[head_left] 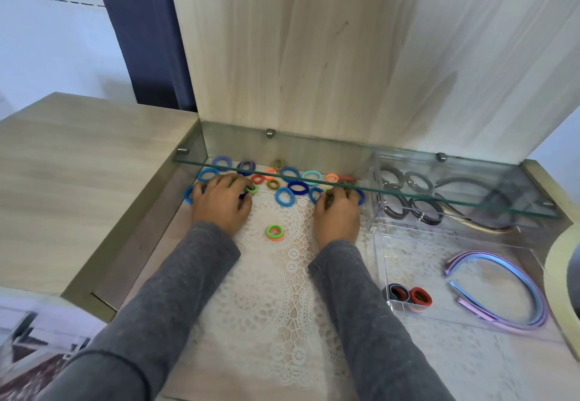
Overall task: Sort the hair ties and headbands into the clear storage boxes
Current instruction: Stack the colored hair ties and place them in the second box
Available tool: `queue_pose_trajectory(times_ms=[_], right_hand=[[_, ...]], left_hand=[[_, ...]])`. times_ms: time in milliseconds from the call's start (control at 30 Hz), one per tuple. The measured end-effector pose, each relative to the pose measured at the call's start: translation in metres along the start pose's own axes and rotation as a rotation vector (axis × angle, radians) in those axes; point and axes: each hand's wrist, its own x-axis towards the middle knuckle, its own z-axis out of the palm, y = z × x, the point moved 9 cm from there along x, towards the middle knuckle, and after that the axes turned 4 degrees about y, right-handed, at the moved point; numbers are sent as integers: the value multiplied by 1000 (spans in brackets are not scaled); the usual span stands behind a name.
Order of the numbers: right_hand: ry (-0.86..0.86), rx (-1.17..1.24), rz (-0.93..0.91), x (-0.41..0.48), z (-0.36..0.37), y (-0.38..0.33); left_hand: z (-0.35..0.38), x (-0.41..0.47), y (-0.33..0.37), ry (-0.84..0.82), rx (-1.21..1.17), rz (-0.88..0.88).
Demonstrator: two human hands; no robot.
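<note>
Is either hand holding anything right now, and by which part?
The left hand pinches a green hair tie by its edge with the fingertips. The right hand rests fingertips on a second green tie; whether they grip it cannot be told.

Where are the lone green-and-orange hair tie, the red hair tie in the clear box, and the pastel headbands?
Green-and-orange hair tie [275, 237]: head view, lower band.
Red hair tie [427, 298]: head view, right band.
Headbands [539, 301]: head view, right curve.
</note>
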Motion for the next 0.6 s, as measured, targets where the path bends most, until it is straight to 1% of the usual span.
queue_pose_trajectory(times_ms=[100,233,367,500,600], right_hand=[[-1,1,2,1,0,2],[10,47,-2,0,-3,6],[20,118,-48,-3,-8,1],[-11,195,-174,-10,-7,-9],[-6,194,-268,-21,-9,-12]], left_hand=[[-1,0,1,13,-28,8],[-11,-14,6,106,-142,29],[-21,-39,18,188,-271,106],[-30,-58,29,156,-426,83],[-36,-68,42,112,-429,80]])
